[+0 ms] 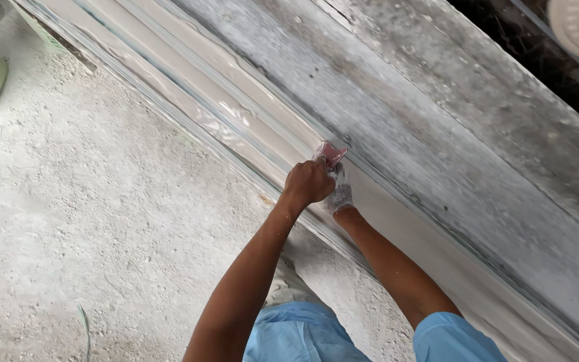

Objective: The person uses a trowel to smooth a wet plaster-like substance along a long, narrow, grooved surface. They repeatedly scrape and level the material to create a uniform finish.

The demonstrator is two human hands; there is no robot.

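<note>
Both hands press a small pink sanding pad (332,154) into the groove of a long white moulding (249,124). The left hand (308,181) is closed tight around the pad; the right hand (340,194), dusted white, is folded on it from below. The pad looks light and bendable, best pinched at its edges. The moulding lies on a rough, dusty concrete floor (102,214) beside a grey weathered board (450,127).
</note>
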